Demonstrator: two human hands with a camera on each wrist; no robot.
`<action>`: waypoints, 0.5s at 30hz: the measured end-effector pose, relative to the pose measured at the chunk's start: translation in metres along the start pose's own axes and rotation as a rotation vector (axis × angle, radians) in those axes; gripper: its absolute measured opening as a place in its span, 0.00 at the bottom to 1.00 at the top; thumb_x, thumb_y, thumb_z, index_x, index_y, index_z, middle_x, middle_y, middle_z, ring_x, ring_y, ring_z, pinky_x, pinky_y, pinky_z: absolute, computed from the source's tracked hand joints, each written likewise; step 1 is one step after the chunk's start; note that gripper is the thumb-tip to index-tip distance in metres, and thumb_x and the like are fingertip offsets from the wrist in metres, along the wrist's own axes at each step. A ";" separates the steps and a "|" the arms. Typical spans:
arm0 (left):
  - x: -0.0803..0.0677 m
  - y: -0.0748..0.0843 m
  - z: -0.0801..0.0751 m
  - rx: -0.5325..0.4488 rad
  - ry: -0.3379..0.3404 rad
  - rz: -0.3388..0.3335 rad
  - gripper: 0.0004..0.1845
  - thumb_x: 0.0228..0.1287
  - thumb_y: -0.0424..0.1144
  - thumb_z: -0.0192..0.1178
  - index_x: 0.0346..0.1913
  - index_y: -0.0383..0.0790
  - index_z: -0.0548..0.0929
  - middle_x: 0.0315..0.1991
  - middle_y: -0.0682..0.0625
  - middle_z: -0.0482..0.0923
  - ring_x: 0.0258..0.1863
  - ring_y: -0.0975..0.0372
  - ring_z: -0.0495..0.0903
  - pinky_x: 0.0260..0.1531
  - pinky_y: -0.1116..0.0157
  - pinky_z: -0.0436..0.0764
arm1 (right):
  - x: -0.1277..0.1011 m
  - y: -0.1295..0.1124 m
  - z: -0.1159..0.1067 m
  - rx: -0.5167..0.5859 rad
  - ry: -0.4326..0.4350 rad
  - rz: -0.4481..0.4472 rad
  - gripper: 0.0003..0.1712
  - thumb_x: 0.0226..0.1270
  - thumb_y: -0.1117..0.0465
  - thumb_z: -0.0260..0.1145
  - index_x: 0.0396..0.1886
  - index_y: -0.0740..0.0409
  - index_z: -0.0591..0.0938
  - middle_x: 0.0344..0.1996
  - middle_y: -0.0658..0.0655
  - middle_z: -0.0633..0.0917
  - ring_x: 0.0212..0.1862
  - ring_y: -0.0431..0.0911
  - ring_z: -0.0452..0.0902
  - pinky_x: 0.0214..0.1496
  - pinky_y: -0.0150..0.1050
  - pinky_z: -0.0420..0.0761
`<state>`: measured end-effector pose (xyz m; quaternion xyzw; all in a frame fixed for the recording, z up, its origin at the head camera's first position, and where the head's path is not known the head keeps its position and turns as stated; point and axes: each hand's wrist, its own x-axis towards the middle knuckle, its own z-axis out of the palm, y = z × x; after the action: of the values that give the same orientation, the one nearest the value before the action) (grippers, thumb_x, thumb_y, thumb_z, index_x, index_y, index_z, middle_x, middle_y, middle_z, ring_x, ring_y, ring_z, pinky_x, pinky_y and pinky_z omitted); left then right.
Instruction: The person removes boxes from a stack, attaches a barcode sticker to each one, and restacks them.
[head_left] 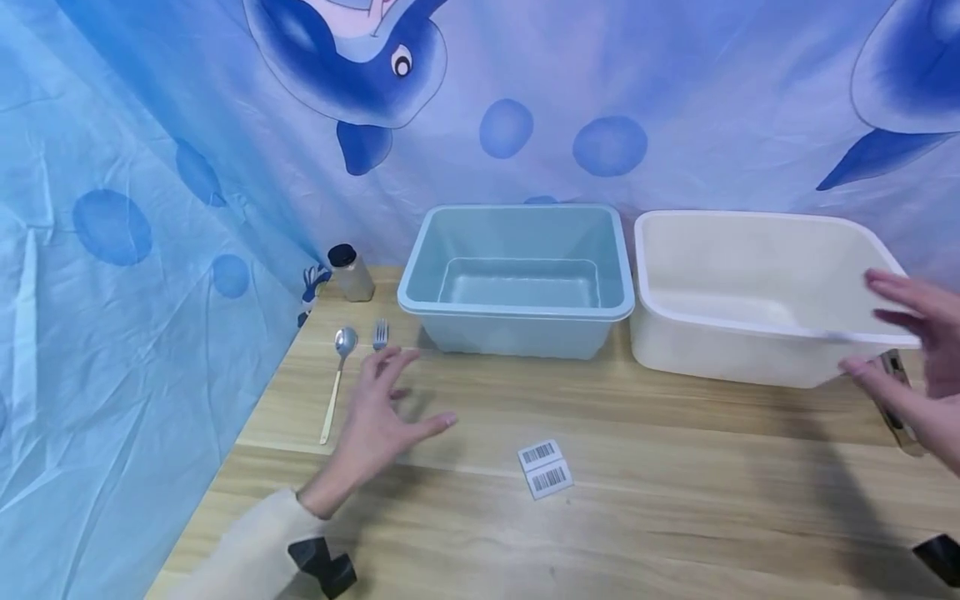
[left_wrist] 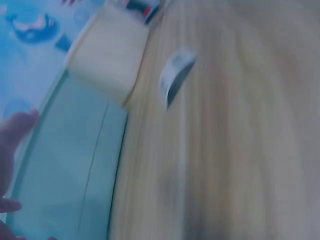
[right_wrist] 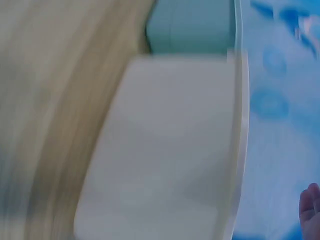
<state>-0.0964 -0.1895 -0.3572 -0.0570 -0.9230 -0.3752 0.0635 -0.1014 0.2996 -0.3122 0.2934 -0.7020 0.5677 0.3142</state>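
My left hand (head_left: 384, 408) hovers open over the wooden table (head_left: 600, 517), fingers spread, just right of a spoon (head_left: 337, 375) and a fork (head_left: 380, 333); it holds nothing. My right hand (head_left: 911, 358) is open at the right edge, its fingers by the front right corner of the white tub (head_left: 757, 292), without gripping it. A light blue tub (head_left: 517, 279) stands left of the white one. In the blurred left wrist view the blue tub (left_wrist: 65, 165) and white tub (left_wrist: 107, 55) show beside a fingertip (left_wrist: 15, 130). The right wrist view shows the white tub (right_wrist: 165, 150) and a fingertip (right_wrist: 310, 210).
A small jar with a black lid (head_left: 349, 272) stands at the back left corner. Two barcode labels (head_left: 545, 468) lie mid-table. A dark metal object (head_left: 896, 400) lies behind my right hand. Blue dolphin-print cloth (head_left: 150, 208) walls the left and back.
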 end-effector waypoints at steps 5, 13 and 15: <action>-0.023 0.020 0.023 0.091 -0.038 0.103 0.48 0.33 0.57 0.79 0.63 0.46 0.74 0.64 0.43 0.66 0.50 0.52 0.77 0.43 0.59 0.82 | -0.009 -0.020 0.055 0.411 -0.131 -0.078 0.36 0.48 0.76 0.74 0.54 0.90 0.67 0.61 0.73 0.74 0.66 0.54 0.68 0.66 0.33 0.70; -0.037 0.039 0.055 0.088 -0.140 0.149 0.42 0.35 0.54 0.80 0.57 0.40 0.78 0.43 0.49 0.79 0.32 0.61 0.77 0.31 0.72 0.76 | -0.050 -0.003 0.113 0.250 -0.304 0.020 0.41 0.41 0.80 0.74 0.58 0.83 0.69 0.63 0.71 0.73 0.65 0.47 0.71 0.62 0.31 0.75; -0.038 0.039 0.063 0.091 -0.159 0.160 0.37 0.40 0.50 0.78 0.55 0.38 0.79 0.35 0.50 0.80 0.29 0.63 0.76 0.30 0.73 0.75 | -0.060 -0.003 0.125 0.159 -0.327 0.138 0.42 0.40 0.80 0.74 0.61 0.76 0.71 0.62 0.67 0.75 0.63 0.42 0.73 0.58 0.30 0.78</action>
<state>-0.0578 -0.1197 -0.3807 -0.1571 -0.9338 -0.3207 0.0225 -0.0753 0.1794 -0.3767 0.3570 -0.7151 0.5863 0.1322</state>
